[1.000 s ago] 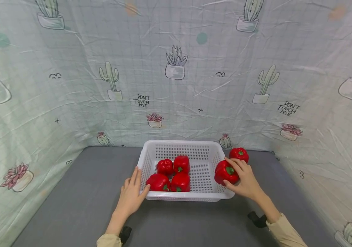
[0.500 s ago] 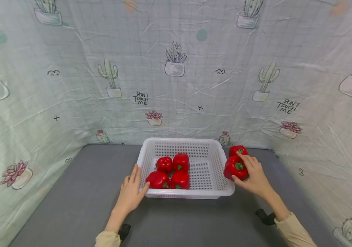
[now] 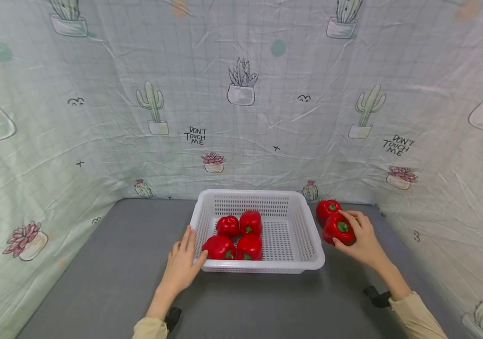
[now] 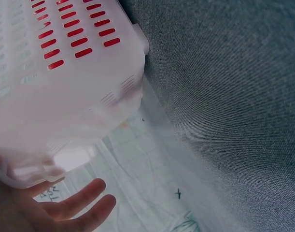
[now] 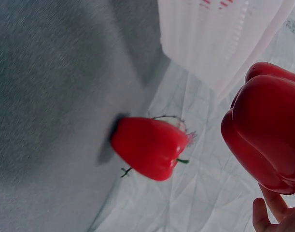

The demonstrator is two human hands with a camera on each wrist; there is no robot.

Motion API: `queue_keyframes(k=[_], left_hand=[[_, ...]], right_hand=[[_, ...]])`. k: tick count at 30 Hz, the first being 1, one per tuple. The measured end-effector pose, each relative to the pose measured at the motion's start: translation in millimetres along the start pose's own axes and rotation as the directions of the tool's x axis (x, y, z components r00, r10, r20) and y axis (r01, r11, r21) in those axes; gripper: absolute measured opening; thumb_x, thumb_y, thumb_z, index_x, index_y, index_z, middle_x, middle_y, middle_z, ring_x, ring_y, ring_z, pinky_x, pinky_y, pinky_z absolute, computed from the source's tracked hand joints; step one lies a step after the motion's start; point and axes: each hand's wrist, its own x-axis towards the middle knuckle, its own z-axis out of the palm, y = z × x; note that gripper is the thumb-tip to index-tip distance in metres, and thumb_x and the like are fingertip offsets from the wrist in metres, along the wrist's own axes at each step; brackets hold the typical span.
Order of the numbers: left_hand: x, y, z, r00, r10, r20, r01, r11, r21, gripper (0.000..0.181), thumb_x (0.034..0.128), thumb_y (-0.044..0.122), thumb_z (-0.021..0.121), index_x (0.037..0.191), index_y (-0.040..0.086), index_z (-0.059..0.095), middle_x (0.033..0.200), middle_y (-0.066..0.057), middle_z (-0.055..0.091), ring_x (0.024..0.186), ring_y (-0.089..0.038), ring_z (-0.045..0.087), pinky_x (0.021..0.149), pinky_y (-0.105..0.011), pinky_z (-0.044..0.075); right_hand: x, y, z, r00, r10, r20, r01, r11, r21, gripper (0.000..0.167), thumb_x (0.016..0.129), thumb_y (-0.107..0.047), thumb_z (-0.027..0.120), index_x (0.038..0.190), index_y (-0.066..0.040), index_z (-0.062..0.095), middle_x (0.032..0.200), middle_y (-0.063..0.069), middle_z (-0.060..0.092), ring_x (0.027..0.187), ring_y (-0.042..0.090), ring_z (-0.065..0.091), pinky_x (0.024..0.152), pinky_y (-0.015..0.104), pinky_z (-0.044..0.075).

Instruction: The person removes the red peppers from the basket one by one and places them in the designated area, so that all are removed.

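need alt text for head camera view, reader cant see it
A person's right hand holds a red bell pepper right of a white perforated basket, in front of another red pepper. The left hand touches the basket's near left corner; four more red peppers lie inside. Cactus-print sheeting hangs behind the gray table.

Behind the grey tabletop (image 3: 110, 263) hung a pale sheet (image 3: 241, 125) with a faint grid, its lower edge meeting the tabletop's far side. To the left of the tabletop rose a greenish side panel (image 3: 72, 202) in the same print, and to its right a beige-tinged side panel (image 3: 445, 197), both creased. Above the tabletop's far edge ran drawings of potted plants: a spiky succulent (image 3: 242, 82) over the middle, a left cactus (image 3: 152, 108), a right cactus (image 3: 366, 112) and, lower down, a pink rosette (image 3: 213, 158). Lettering (image 3: 196, 135) there read "DON'T TOUCH ME". Soft light picked out pale streaks along the creases above the tabletop
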Motion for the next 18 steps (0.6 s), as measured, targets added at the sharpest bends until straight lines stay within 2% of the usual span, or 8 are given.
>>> queue_keyframes(k=[5,18], left_hand=[[-0.4,0.1,0.0,1.0,-0.002,0.004,0.002,1.0,0.001,0.073,0.0825,0.037,0.056,0.139,0.0,0.027,0.147,-0.016,0.022,0.115,-0.04,0.038,0.087,-0.059,0.035],[0.0,-0.1,0.0,1.0,0.006,0.002,-0.006,1.0,-0.005,0.073,0.0827,0.036,0.056,0.138,0.0,0.027,0.147,-0.016,0.021,0.115,-0.04,0.038,0.087,-0.06,0.035]], right_hand=[[0.4,8,-1,1.0,0.018,0.008,-0.017,0.999,-0.034,0.069,0.056,-0.012,0.075,0.119,0.001,0.049,0.107,0.02,0.047,0.094,0.033,0.041,0.07,0.05,0.034],[0.2,31,-4,0.988,0.129,0.082,-0.117,0.984,-0.137,0.067,0.064,-0.017,0.072,0.123,-0.001,0.045,0.113,0.021,0.045,0.096,0.039,0.039,0.076,0.059,0.03]])
